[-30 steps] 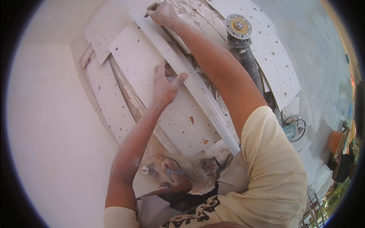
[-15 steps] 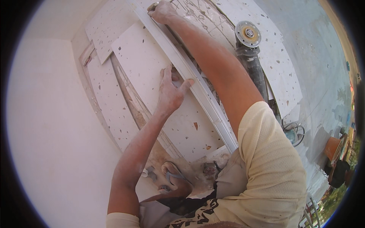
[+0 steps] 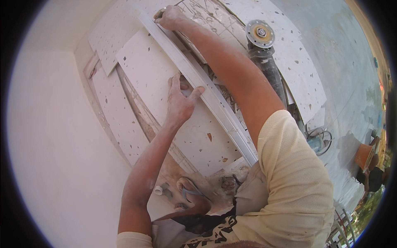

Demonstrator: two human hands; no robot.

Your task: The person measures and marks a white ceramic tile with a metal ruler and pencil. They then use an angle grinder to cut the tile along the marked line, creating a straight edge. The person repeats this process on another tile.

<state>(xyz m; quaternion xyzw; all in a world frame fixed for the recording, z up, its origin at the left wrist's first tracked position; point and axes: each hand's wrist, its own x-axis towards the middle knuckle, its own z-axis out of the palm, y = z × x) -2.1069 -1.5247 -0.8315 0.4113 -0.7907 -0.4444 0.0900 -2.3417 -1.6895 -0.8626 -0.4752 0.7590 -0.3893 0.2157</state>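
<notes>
A long pale metal straightedge (image 3: 215, 105) lies diagonally across a large speckled white tile (image 3: 206, 142). My left hand (image 3: 180, 101) is at its middle, the thumb pressed on the bar and the other fingers bent beside it over the tile. At the bar's far end, my right hand (image 3: 171, 18) is closed around something small and dark, mostly hidden by the fingers. An angle grinder (image 3: 268, 62) with a round disc (image 3: 260, 33) lies to the right of my right forearm, with no hand on it.
More speckled tile pieces (image 3: 107, 45) lie left and right, with broken rubble and dusty gaps between them. A white wall (image 3: 45, 124) rises on the left. By my sandalled foot (image 3: 188, 188) lies a grey pipe fitting (image 3: 165, 191). A coiled cable (image 3: 324, 138) sits to the right.
The view has turned and shifted slightly. Both hands keep about the same places along the straightedge, and the grinder still lies beside my right arm.
</notes>
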